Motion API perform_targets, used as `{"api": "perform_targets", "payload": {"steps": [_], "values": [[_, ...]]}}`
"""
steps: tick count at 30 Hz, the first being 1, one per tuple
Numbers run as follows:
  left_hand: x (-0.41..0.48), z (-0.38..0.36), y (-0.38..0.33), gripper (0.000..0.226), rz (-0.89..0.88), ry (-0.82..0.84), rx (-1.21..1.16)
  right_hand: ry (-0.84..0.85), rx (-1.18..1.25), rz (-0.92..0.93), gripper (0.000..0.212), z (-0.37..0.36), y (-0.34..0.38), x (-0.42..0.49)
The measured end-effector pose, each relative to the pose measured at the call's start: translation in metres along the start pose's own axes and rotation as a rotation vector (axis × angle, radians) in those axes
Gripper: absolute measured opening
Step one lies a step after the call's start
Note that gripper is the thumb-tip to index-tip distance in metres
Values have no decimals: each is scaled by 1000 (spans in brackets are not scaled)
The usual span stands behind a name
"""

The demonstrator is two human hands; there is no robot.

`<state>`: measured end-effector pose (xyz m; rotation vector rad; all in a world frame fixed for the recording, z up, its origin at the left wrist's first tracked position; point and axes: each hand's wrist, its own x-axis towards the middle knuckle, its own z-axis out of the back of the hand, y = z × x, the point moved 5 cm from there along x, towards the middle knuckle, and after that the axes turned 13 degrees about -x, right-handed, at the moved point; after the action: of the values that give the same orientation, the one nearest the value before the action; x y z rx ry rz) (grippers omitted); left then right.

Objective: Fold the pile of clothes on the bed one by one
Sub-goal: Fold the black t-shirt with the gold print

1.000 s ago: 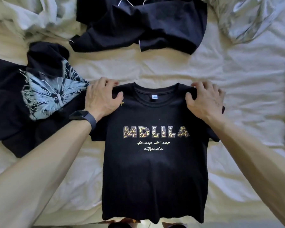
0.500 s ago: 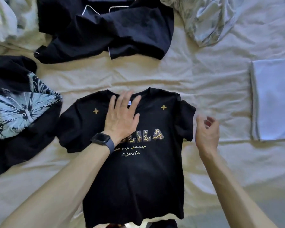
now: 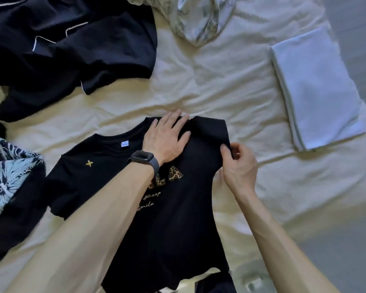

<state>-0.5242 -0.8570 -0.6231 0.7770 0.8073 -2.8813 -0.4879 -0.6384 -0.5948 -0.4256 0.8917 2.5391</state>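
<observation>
T-shirt: the black T-shirt (image 3: 167,218) lay face up on the bed (image 3: 220,92); its sleeve (image 3: 211,132), flat a moment before, was now lifted.
Left hand (image 3: 167,138): flat, had slid onto that shoulder.
Right hand (image 3: 239,166): pinched the sleeve's edge.
Meaning: first side fold begun, I'd say.
Beyond: dark clothes (image 3: 72,49) waited unfolded.

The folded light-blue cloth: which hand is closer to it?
Right. The right hand, pinching the black T-shirt sleeve, is nearer the folded light-blue cloth; the left hand lies flat on the shirt, farther away.
</observation>
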Motion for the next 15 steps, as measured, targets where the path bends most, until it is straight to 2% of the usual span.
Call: {"api": "perform_targets", "payload": {"steps": [4,7,9,12,13,15], "values": [[8,14,-18,57,3,-14,82,199,-111,-193,22,-9,-27,6],[25,23,-45,43,-65,14,19,254,-1,-191,32,-6,-26,4],[39,22,-64,38,-108,98,89,310,-9,-139,41,-6,-24,-3],[61,22,-82,40,-56,279,219,424,-153,-129,55,-14,-23,-12],[66,21,-87,40,-51,350,270,453,-196,-141,54,-18,-25,-13],[73,22,-97,31,-95,433,322,469,-201,-165,41,-22,-27,-12]]}}
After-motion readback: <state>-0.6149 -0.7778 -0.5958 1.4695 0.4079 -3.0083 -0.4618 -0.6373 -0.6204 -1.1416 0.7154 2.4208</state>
